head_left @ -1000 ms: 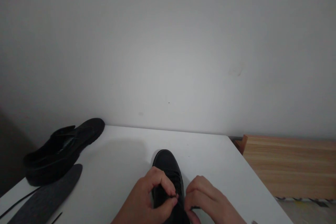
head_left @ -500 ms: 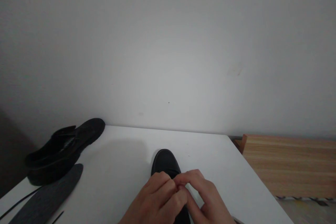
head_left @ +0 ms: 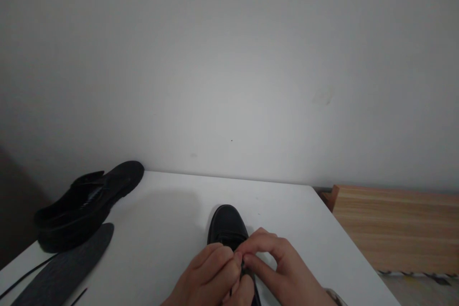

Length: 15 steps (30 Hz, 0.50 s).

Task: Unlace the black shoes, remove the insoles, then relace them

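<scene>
A black shoe [head_left: 226, 220] rests on the white table with its toe pointing away from me. My left hand [head_left: 211, 275] is curled over its lacing area, fingers closed on a thin black shoelace that shows only in small bits. From the other side, my right hand [head_left: 278, 263] pinches at the same spot, thumb and forefinger meeting on the dark lace [head_left: 243, 265]. Both hands' fingertips nearly touch. Most of the shoe's rear and its opening are hidden beneath my hands and the frame's lower edge.
A second black shoe [head_left: 82, 205] stands at the table's left, against the wall [head_left: 229, 57]. Beside it lie a dark grey insole [head_left: 71, 267] and a black lace [head_left: 27, 275]. Beyond the right edge of the white table [head_left: 161, 248] is a wooden board [head_left: 394, 229].
My hands have shifted slightly down toward me, uncovering more of the shoe's front. The right fingers have spread a little from the left ones, and bits of dark lace now show.
</scene>
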{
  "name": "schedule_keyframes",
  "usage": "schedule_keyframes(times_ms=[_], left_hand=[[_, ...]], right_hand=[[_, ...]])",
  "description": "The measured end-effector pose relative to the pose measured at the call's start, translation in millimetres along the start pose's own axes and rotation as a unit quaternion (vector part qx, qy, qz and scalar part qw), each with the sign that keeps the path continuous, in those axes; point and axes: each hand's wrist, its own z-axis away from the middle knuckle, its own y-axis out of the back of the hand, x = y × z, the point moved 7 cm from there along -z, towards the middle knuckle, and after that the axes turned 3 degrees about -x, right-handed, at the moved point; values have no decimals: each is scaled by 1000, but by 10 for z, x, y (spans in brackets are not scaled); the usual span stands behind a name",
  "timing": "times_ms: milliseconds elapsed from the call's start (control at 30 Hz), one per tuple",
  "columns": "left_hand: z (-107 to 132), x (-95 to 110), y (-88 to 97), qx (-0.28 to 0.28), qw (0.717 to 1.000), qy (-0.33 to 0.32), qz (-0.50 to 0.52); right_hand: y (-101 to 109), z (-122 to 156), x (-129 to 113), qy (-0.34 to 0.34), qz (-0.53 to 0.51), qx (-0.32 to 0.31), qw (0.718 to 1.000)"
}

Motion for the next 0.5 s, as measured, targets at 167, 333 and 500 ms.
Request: schedule_keyframes(times_ms=[167, 333, 500], left_hand=[[41, -11, 26, -7, 1000, -4, 2], [33, -69, 78, -7, 1000, 21, -11], [68, -73, 105, -61, 996, 63, 28]], right_hand=[[35, -25, -99, 26, 30, -5, 999], [31, -72, -266, 95, 88, -2, 992], [30, -64, -314, 116, 177, 31, 977]])
